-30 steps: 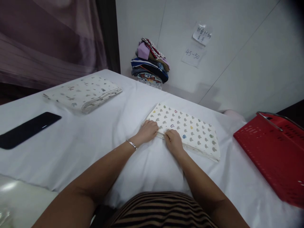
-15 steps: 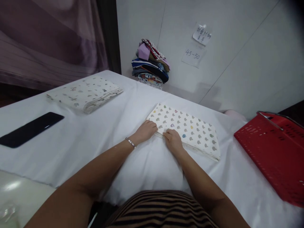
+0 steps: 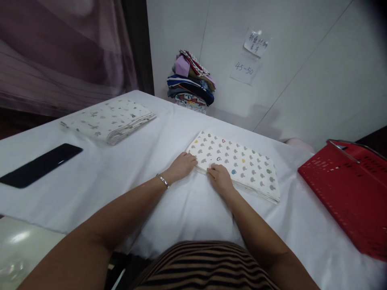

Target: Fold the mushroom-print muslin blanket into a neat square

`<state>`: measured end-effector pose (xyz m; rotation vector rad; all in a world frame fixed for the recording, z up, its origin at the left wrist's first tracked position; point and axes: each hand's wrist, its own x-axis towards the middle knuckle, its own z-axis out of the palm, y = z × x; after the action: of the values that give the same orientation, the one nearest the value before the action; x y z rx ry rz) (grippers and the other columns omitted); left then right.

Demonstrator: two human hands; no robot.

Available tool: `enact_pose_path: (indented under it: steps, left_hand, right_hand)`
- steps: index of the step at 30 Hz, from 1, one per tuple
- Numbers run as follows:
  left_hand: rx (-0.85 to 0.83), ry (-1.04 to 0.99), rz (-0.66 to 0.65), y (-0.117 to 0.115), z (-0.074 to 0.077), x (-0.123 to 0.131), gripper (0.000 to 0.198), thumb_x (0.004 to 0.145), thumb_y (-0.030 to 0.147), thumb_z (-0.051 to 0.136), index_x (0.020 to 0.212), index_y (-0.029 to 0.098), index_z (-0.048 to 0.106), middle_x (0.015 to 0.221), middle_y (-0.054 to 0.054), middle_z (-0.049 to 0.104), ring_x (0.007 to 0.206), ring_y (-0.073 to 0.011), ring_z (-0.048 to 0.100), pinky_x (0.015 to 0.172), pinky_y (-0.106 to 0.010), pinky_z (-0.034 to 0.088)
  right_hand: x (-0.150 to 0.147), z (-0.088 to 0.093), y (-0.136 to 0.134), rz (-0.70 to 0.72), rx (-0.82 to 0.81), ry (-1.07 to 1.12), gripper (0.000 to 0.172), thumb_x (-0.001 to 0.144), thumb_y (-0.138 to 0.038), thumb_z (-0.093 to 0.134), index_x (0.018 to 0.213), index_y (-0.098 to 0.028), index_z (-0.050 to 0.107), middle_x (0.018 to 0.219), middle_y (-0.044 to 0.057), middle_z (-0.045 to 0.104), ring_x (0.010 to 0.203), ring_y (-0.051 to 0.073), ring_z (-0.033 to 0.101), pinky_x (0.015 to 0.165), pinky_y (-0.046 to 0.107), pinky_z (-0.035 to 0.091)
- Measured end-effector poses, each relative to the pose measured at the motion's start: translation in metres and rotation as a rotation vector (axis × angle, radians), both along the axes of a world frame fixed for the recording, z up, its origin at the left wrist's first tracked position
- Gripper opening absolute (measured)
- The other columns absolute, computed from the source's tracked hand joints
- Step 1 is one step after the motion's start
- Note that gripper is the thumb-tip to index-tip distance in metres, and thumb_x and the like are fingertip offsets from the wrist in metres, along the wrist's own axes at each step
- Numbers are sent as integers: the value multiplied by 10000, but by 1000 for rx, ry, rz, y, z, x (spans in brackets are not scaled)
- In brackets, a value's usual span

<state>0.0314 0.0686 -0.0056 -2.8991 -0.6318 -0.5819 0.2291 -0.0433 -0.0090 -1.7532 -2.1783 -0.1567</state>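
A folded white cloth [image 3: 244, 161] with a grey and coloured print of small rounded shapes lies flat on the white-covered table, slightly right of the middle. At its near left corner, my left hand [image 3: 183, 165] has its fingers closed on the edge; a silver bracelet circles that wrist. A short way to the right, my right hand [image 3: 221, 179] pinches the near edge, its thumb and curled fingers on the layers. The fingertips are partly hidden. Further left lies a second folded cloth [image 3: 111, 119], white with a sparse leaf-like print, apart from both hands.
A black phone-like slab [image 3: 42, 165] lies at the left of the white tablecloth [image 3: 157, 153]. On the right stands a red basket [image 3: 347, 193] with a metal handle. Behind the table rises a stack of folded clothes [image 3: 192, 82] against a pale wall bearing paper notes [image 3: 243, 70].
My left hand has slid slightly to the left along the cloth's corner. My right hand and the folded cloth stay almost where they were.
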Motion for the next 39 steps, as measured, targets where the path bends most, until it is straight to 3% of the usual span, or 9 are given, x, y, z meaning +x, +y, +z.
enact_pose_path:
  steps: [5,11,16,21,30,39]
  left_hand:
    - [39,23,-48,5,2,-5,176,885,122,495,925,184,654,948,-59,643,923,-194,536,809,-345,369]
    - [-81,-28,-26,-3,-2,-10,225,861,95,489,955,197,665,973,-59,640,959,-193,535,841,-346,382]
    - [-117,1,-49,-5,4,-15,233,840,110,499,998,195,649,1011,-61,640,983,-199,537,878,-356,382]
    - [-122,44,-66,0,11,-13,171,876,165,492,932,195,651,962,-57,649,944,-193,553,846,-351,379]
    - [-160,48,-119,7,19,-10,256,937,192,422,805,191,641,870,-35,653,833,-165,562,764,-318,374]
    - [-182,40,-89,7,17,-9,189,904,230,487,837,194,661,892,-44,656,877,-171,572,791,-323,383]
  right_hand:
    - [1,-1,0,5,-5,20,218,930,-202,478,969,-210,692,899,63,610,832,193,489,735,299,349]
    - [1,-2,-1,3,-1,37,225,935,-239,478,985,-221,697,923,69,619,853,203,499,753,317,369]
    - [0,0,0,5,-3,36,222,936,-256,484,982,-214,698,926,73,619,858,205,500,766,322,376]
    - [1,-1,1,8,-10,34,210,928,-222,491,959,-212,699,919,65,617,852,201,500,757,309,372]
    - [3,-1,2,26,-14,33,199,922,-235,500,985,-207,686,935,69,616,860,205,502,762,311,378]
    - [7,2,5,45,-61,130,213,920,-209,493,976,-229,697,939,54,634,877,181,536,765,289,414]
